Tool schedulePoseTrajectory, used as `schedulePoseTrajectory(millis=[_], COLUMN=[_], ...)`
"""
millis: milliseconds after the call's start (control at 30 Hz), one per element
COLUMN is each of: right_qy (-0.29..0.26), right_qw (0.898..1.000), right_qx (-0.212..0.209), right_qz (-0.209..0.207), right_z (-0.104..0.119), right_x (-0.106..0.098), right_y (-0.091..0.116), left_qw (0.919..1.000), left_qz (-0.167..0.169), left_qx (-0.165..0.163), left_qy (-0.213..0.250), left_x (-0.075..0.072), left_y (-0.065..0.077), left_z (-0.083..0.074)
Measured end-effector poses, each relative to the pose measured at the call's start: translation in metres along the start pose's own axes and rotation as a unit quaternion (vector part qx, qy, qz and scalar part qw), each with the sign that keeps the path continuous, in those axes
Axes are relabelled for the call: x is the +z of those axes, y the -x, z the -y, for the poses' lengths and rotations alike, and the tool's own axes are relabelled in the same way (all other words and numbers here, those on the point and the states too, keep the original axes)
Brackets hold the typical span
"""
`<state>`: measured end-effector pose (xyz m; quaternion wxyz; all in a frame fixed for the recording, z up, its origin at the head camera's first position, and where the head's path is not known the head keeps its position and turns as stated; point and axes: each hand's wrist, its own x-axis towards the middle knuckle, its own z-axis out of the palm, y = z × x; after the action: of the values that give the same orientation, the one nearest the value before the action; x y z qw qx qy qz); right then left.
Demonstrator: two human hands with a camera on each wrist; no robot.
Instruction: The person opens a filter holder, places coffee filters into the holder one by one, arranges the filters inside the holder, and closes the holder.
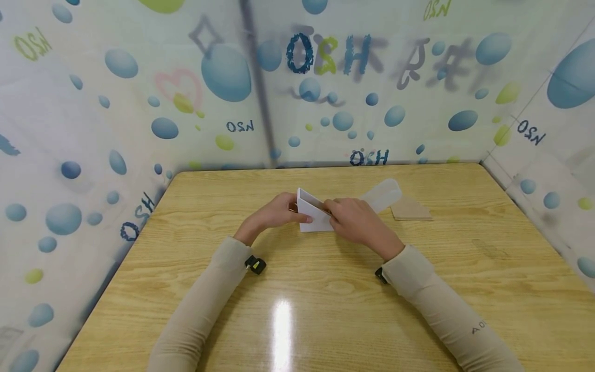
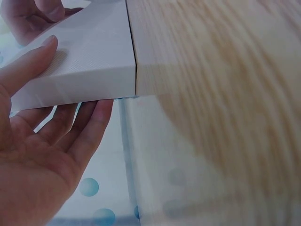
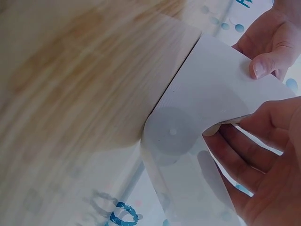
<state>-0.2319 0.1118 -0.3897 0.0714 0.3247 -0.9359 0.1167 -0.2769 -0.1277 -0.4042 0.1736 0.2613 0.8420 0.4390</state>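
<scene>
A thin white box [image 1: 316, 219] stands on its edge on the table, its upper side gaping. My left hand [image 1: 279, 211] grips its left end, with the thumb across the near face and the fingers spread on another side, as the left wrist view shows. At the right end my right hand [image 1: 355, 219] pinches the rim of the box, where the edge looks curved in the right wrist view. A round translucent patch [image 3: 171, 132] shows near that corner. Behind the right hand extends a clear plastic strip [image 1: 385, 194]; whether it is joined to the box, I cannot tell. The box's inside is hidden.
A flat piece of brown cardboard [image 1: 411, 211] lies right of the plastic strip. The wooden table [image 1: 325, 289] ends at a patterned curtain [image 1: 302, 103] behind it, with more curtain at both sides. Each wrist carries a small black device [image 1: 255, 264].
</scene>
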Motion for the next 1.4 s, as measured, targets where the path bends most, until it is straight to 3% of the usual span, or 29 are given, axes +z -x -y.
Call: schedulePoseTrajectory(millis=[900,1400], right_qy=[0.000,0.001], right_qw=[1.000,1.000], right_qx=[0.014,0.002], right_qz=[0.003,-0.020], right_z=[0.002,0.003], right_x=[-0.012,-0.015], right_y=[0.001,0.002], left_qw=[1.0000,0.9999], left_qz=[-0.004,-0.004], left_qx=[0.005,0.004], left_qy=[-0.007,-0.008], left_x=[0.001,0.002], left_y=[-0.001,-0.002], left_z=[0.001,0.002])
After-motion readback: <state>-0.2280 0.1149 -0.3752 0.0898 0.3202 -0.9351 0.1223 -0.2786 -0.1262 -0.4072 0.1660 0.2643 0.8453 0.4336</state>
